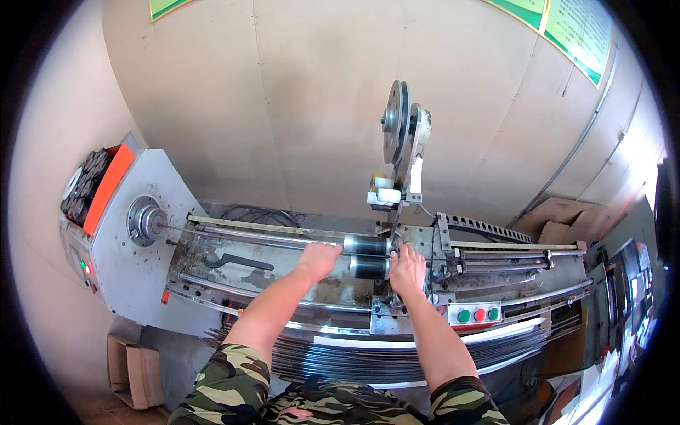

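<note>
I stand at a long grey winding machine (142,276). A thin steel rod (248,236) runs from the chuck (145,221) on the left to two dark cylindrical rollers (368,256) near the middle. My left hand (319,258) rests palm down on the rod just left of the rollers. Fingers of my right hand (407,268) are curled against the right end of the rollers, by the carriage. Whether either hand truly grips the metal I cannot tell.
A wire guide wheel (397,131) stands on a post behind the rollers. A spanner (237,262) lies in the machine bed. Green and red push buttons (478,314) sit on the front panel. Several long metal strips (397,354) are stacked below. Cardboard boxes (134,372) lie on the floor.
</note>
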`<state>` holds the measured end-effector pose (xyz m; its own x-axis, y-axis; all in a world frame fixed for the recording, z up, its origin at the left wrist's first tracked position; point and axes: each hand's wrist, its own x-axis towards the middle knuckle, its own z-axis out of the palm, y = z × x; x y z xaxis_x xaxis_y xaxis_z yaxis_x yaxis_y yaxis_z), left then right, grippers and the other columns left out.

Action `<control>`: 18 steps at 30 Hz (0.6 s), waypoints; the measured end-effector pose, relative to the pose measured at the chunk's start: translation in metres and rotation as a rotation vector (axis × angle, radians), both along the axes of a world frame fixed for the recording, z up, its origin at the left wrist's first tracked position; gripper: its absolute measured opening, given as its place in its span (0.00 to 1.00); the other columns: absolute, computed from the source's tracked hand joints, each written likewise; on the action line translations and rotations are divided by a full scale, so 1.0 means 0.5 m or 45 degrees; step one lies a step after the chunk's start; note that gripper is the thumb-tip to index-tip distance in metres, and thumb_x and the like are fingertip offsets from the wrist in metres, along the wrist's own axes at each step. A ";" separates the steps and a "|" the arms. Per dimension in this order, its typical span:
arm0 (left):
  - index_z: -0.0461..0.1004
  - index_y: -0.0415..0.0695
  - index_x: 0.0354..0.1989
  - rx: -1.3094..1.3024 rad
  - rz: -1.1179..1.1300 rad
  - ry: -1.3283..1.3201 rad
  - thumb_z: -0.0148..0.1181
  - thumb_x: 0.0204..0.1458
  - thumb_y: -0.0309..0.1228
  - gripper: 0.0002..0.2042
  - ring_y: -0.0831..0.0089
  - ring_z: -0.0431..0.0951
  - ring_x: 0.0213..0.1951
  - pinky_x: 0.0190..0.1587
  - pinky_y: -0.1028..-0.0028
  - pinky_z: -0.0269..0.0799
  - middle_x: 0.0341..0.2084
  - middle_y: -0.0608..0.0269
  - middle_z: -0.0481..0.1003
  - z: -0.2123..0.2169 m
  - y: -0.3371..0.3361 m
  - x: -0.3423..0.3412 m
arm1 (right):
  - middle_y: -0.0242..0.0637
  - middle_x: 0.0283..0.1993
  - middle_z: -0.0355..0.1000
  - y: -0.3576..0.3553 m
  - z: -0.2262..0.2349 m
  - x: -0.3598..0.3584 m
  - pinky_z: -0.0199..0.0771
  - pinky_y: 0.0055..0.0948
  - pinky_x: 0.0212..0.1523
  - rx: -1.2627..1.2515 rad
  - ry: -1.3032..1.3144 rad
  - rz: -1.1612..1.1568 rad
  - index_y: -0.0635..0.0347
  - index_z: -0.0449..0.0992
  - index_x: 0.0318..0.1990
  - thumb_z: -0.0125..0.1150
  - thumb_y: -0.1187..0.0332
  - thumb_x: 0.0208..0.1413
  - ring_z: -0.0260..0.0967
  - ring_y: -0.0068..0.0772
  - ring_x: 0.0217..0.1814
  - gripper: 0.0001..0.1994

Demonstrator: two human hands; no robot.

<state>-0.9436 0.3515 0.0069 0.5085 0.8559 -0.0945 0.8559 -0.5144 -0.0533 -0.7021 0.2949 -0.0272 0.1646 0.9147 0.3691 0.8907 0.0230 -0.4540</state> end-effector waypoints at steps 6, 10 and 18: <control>0.73 0.45 0.41 0.070 -0.031 -0.090 0.50 0.55 0.26 0.08 0.55 0.82 0.40 0.41 0.58 0.77 0.34 0.53 0.81 -0.023 0.006 -0.008 | 0.48 0.60 0.71 0.002 0.014 0.000 0.60 0.47 0.65 -0.121 0.035 0.005 0.60 0.70 0.58 0.51 0.60 0.63 0.67 0.50 0.61 0.19; 0.73 0.45 0.41 0.087 -0.064 -0.102 0.50 0.55 0.27 0.08 0.56 0.82 0.41 0.40 0.58 0.77 0.35 0.53 0.81 -0.029 0.011 -0.007 | 0.47 0.59 0.71 -0.002 0.015 0.008 0.61 0.47 0.64 -0.112 0.011 -0.006 0.59 0.70 0.57 0.51 0.61 0.63 0.67 0.51 0.61 0.19; 0.74 0.46 0.42 0.087 -0.039 -0.105 0.50 0.56 0.28 0.08 0.55 0.82 0.42 0.41 0.57 0.77 0.34 0.54 0.81 -0.036 0.006 -0.007 | 0.46 0.59 0.72 0.005 0.002 0.011 0.61 0.47 0.64 -0.117 -0.012 0.000 0.59 0.71 0.57 0.51 0.61 0.64 0.68 0.49 0.60 0.19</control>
